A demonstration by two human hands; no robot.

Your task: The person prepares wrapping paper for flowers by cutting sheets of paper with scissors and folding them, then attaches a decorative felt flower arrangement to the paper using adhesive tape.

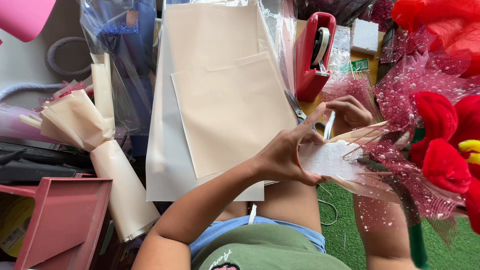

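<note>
While my left hand (285,157) closes around the near end of a white foam block (327,159), thumb under and fingers over it, the block sits against my lap with thin wooden sticks (362,132) poking out of its far side. Just beyond that grip, my right hand (350,114) is curled shut on the handles of a pair of scissors (300,111), whose blades point away toward the beige paper sheets (225,100) lying left of both hands. Right of my grip, pink beaded netting (400,165) drapes over the block's far end and wraps red fabric flowers (440,145). Past my right hand stands a red tape dispenser (312,55). Far left of my grip lies a cone of rolled beige paper (105,150).
</note>
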